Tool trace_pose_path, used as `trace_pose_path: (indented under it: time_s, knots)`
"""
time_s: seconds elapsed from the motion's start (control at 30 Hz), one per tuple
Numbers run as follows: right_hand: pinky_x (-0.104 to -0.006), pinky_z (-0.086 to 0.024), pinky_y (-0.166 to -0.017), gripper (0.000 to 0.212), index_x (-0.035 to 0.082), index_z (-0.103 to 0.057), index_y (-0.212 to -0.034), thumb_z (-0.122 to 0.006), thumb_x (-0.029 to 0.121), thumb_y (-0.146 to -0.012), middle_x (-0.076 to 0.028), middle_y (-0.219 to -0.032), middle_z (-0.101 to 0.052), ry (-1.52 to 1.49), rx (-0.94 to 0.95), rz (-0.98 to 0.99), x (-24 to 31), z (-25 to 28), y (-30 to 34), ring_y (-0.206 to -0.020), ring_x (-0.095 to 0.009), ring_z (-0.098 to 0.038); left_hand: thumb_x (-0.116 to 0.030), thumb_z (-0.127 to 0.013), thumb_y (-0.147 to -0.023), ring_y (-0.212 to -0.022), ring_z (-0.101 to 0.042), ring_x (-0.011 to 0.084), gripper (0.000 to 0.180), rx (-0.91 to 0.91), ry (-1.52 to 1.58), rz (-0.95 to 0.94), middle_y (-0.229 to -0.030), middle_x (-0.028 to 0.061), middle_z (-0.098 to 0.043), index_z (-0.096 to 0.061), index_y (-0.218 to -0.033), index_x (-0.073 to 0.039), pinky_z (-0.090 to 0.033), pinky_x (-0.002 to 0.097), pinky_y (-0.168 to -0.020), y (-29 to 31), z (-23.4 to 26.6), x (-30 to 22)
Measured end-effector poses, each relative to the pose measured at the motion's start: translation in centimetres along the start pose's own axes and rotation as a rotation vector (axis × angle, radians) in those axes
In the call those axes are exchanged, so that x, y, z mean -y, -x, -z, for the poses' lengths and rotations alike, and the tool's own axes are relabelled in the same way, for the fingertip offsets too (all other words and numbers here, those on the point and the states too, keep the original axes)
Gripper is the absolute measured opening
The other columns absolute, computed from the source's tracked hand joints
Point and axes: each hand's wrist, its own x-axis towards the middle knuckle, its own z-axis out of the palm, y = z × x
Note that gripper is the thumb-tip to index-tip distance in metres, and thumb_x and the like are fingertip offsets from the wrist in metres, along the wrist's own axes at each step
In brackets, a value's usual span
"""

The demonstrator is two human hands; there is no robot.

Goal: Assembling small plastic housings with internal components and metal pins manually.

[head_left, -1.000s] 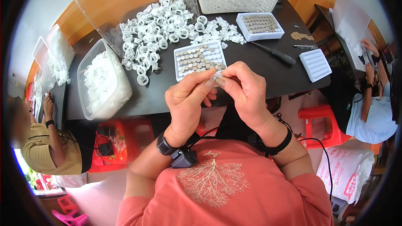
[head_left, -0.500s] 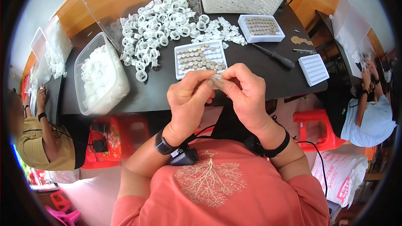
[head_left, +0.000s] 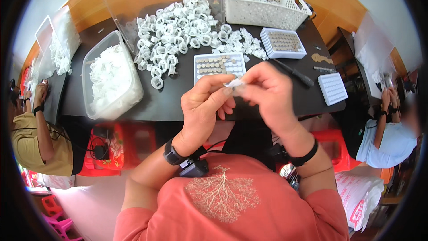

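Observation:
In front of me, my left hand pinches a small white plastic piece between thumb and fingertips. My right hand, a little blurred, has its thumb and forefinger closed on the same piece from the other side. Just beyond my fingers lies a white tray with rows of round button cells, partly covered by my hands. A big heap of whitish ring-shaped plastic parts spreads behind it, with smaller white clips on its right.
At left stands a clear tub of white pieces. A perforated white basket is at the back. Stacked cell trays, a black-handled screwdriver and another white tray lie right. Co-workers sit on both sides.
My right hand has shifted right and turned, its fingers blurred. The white piece between my fingertips shows more. The whole view has moved slightly, with the table lower in it.

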Motion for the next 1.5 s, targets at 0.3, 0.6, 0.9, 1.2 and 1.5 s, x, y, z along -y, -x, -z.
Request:
trace_pose_path:
  time_s: [0.3,0.6,0.9,1.2,1.5]
  knots:
    - [-0.0342,-0.050,-0.061,0.010,0.003,-0.068,-0.090,-0.068,0.007,-0.080,-0.008,-0.077,-0.069,0.806,-0.288,0.415,3.6,8.9,-19.6,-0.066,-0.020,-0.064,-0.001,-0.058,-0.095,-0.059,-0.062,0.0145,0.023,0.046,0.057,0.147,-0.076,0.0111,-0.067,-0.066,-0.116,0.002,-0.046,0.0235,-0.048,-0.6,3.0,0.5]
    - [-0.0425,-0.050,-0.066,0.011,0.006,-0.069,-0.080,-0.071,0.016,-0.075,-0.012,-0.074,-0.069,1.128,0.210,0.283,-3.5,-4.8,-18.8,-0.074,-0.032,-0.067,-0.001,-0.059,-0.096,-0.062,-0.064,0.0148,0.022,0.115,0.179,0.187,-0.078,0.0107,-0.068,-0.065,-0.117,0.002,-0.048,0.0237,-0.050,-0.7,5.4,1.3]
    - [-0.0454,-0.048,-0.064,0.015,0.007,-0.066,-0.076,-0.072,0.020,-0.075,-0.012,-0.074,-0.069,1.210,0.270,0.267,-5.9,-5.1,-20.2,-0.073,-0.033,-0.066,-0.001,-0.059,-0.097,-0.068,-0.065,0.0118,0.023,0.170,0.277,0.196,-0.083,0.0086,-0.068,-0.063,-0.119,0.002,-0.050,0.0225,-0.053,-0.8,5.9,1.5]
    - [-0.0446,-0.048,-0.064,0.018,0.004,-0.066,-0.074,-0.071,0.022,-0.074,-0.013,-0.073,-0.068,1.139,0.327,0.262,-5.4,-4.9,-19.9,-0.071,-0.032,-0.065,-0.001,-0.060,-0.095,-0.067,-0.065,0.0161,0.024,0.125,0.200,0.154,-0.082,0.0105,-0.068,-0.064,-0.118,0.002,-0.050,0.0248,-0.053,-0.6,5.1,1.6]
    - [-0.0244,-0.038,-0.046,0.015,0.003,-0.065,-0.078,-0.075,0.014,-0.082,-0.001,-0.063,-0.060,0.231,0.419,-0.184,1.0,-0.8,-12.3,-0.051,-0.008,-0.053,-0.006,-0.057,-0.098,-0.093,-0.069,0.0263,0.036,0.010,0.396,0.096,-0.113,0.0184,-0.066,-0.057,-0.133,0.001,-0.056,0.0329,-0.067,-0.6,5.4,1.5]
